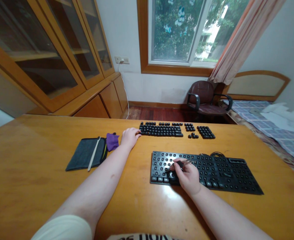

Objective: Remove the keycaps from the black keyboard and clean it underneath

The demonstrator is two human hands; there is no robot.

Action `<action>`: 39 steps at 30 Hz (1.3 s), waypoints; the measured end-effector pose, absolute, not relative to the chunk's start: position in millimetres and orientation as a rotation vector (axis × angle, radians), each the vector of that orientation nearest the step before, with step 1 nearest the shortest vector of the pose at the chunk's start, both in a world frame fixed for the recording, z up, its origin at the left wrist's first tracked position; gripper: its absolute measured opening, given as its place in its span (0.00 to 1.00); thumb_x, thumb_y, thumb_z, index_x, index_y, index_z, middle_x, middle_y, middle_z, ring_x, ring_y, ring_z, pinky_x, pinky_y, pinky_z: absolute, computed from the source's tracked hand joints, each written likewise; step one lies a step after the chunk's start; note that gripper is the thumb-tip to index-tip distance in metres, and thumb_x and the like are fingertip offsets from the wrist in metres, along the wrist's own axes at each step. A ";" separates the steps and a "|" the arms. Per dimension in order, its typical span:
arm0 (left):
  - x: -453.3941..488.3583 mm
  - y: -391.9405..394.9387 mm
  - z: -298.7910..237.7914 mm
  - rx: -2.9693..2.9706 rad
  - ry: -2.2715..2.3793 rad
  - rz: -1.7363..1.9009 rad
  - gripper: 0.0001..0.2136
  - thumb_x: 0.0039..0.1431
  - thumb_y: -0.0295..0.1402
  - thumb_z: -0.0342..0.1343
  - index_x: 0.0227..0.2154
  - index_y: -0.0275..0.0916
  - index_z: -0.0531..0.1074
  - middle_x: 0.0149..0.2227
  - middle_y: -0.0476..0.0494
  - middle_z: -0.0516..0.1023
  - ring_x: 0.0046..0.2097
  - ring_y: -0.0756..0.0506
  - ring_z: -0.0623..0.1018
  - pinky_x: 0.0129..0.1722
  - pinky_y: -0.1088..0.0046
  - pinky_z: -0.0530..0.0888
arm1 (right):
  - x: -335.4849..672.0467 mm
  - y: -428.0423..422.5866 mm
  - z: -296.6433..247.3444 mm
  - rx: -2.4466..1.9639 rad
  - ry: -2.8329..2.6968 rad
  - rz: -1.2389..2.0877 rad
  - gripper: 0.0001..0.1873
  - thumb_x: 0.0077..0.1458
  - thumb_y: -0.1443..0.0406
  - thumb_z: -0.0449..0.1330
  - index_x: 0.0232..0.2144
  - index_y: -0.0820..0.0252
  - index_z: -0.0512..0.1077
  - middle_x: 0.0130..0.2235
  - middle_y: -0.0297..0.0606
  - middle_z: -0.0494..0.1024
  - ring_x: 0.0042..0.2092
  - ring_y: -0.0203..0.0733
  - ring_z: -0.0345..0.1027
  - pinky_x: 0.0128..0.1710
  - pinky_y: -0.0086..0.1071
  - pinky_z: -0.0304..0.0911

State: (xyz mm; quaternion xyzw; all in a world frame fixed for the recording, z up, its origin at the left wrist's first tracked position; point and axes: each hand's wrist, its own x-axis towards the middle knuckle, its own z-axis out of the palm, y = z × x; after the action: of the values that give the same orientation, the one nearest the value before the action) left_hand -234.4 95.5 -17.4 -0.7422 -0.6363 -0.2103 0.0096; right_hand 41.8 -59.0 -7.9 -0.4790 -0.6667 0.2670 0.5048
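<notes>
Black keyboard base under right hand, loose keycaps at left fingertips

Keyboard base [212, 173] lies flat on the wooden desk [129, 206], right of centre, slightly angled. Exposed key posts over most of it; a few caps sit along its bottom row. Right hand [188, 176] is over the left half of the base, thumb and fingers pinching a thin tool [187, 161]; slim prongs stick out past the fingers, rest of tool mostly hidden. Dark cable [218, 154] coiled at the base's back edge.

Loose keycaps [162, 131] stand in keyboard-like rows farther back, number block and arrow group set apart on the right. Left hand [129, 136] is at the left end of those rows, palm down, fingertips at the end caps; cannot tell whether it pinches one.

Left of that hand: purple cloth [112, 141] just beside a dark grey pouch [83, 153], pale stick [93, 155] lying across the pouch.

Beyond desk: glass-door cabinet [61, 96] left, window [178, 33] ahead, pink curtain [247, 40], maroon armchair [203, 91], bed [282, 120] on the right.
</notes>
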 end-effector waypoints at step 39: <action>-180.2 -67.4 31.1 -3.100 -1.625 -0.747 0.19 0.51 0.38 0.61 0.47 0.43 0.70 0.47 0.43 0.73 0.48 0.41 0.70 0.49 0.61 0.67 | 37.8 -57.8 3.0 -1.108 -1.928 0.595 0.10 0.55 0.62 0.58 0.40 0.56 0.73 0.38 0.40 0.79 0.40 0.43 0.74 0.40 0.36 0.70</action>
State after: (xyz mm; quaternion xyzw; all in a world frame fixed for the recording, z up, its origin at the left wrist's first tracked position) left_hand -180.2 -67.4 31.1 -0.8457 -0.4432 -0.2037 -0.2167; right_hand 37.8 -57.8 3.0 -0.4396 -0.7649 0.2361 0.4074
